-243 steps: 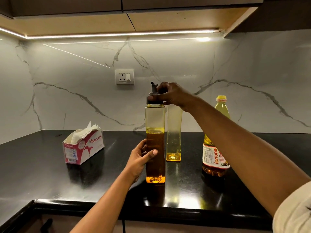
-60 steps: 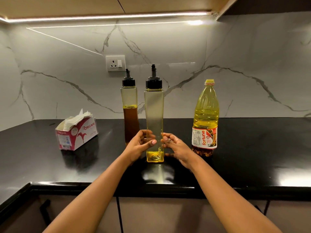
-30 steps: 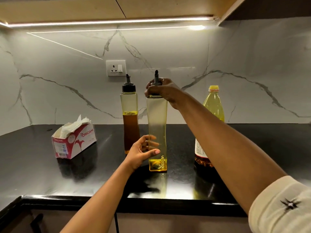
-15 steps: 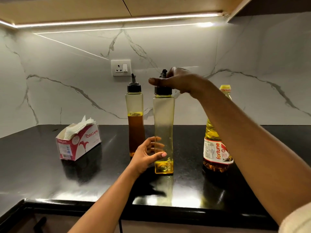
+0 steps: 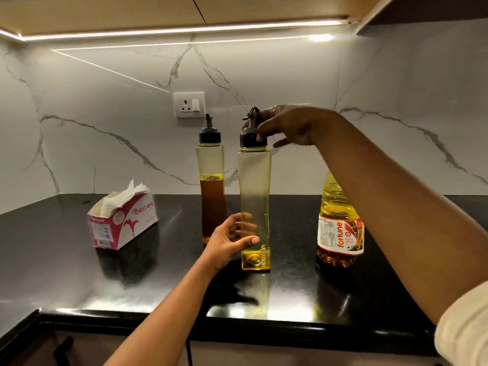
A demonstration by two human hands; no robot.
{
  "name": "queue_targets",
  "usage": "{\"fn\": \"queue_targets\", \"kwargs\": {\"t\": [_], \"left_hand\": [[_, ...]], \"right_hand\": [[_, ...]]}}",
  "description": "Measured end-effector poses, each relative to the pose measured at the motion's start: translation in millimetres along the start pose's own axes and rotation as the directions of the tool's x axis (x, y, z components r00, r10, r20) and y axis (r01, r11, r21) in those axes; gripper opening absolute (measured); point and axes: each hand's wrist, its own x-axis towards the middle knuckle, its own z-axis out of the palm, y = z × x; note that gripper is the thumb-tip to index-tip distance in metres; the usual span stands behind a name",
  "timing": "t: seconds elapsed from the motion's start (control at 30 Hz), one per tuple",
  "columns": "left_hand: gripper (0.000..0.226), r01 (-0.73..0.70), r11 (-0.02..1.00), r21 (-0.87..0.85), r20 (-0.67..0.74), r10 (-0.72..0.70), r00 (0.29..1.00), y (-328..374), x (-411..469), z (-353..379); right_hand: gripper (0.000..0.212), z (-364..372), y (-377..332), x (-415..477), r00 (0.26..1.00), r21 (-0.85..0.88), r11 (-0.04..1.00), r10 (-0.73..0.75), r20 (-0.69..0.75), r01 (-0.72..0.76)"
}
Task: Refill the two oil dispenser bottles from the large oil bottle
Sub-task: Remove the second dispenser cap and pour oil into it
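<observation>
Clearly mid-unscrewing: right hand (image 5: 287, 125) clamped on the black cap (image 5: 252, 140) of the near dispenser bottle (image 5: 254, 207), fingertips pinching the rim, spout lever sticking up beside them. Left hand (image 5: 229, 241) wrapped around the lower body, thumb in front, fingers behind, pressing the base onto the black counter (image 5: 290, 286). Almost empty, only a thin yellow layer at the bottom. Tall, narrow, light, so easily tipped by a sideways twist if the lower grip slackens. Possibly oily plastic, hard to tell under the glare; a slip would knock the second dispenser bottle (image 5: 211, 180) just behind, half full of dark oil. Large oil bottle (image 5: 339, 228) standing to the right, partly hidden by the forearm, within elbow reach and likely to be nudged.
</observation>
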Motion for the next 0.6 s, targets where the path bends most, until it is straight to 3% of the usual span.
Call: {"fn": "queue_targets", "kwargs": {"t": [0.07,0.13,0.23,0.33,0.4,0.5,0.6], "left_hand": [[0.081,0.004,1.0,-0.004,0.0,-0.004,1.0,0,0,0],[0.081,0.009,1.0,-0.007,0.0,-0.009,1.0,0,-1,0],[0.08,0.011,1.0,-0.011,0.004,-0.011,1.0,1,-1,0],[0.077,0.008,1.0,-0.006,0.007,-0.008,1.0,1,-1,1],[0.074,0.007,1.0,-0.001,0.007,-0.007,1.0,1,-1,1],[0.072,0.003,1.0,0.0,0.011,-0.003,1.0,1,-1,0],[0.079,0.002,1.0,-0.013,0.006,-0.002,1.0,2,-1,1]], "right_hand": [[0.043,-4,4,-1,0.998,0.093,0.996,0.009,0.056,-0.014],[0.062,-3,4,-3,1.0,0.084,0.996,0.027,0.004,-0.027],[0.077,9,-6,-5,0.985,-0.174,0.982,0.046,-0.165,-0.075],[0.075,25,-8,-2,0.955,-0.441,0.895,-0.068,-0.288,-0.069],[0.066,31,-6,0,0.924,-0.524,0.85,-0.157,-0.349,-0.054],[0.048,25,-7,-1,0.948,-0.361,0.932,-0.092,-0.305,-0.026],[0.055,12,-6,0,0.996,-0.04,0.997,0.059,-0.066,-0.062]]}}
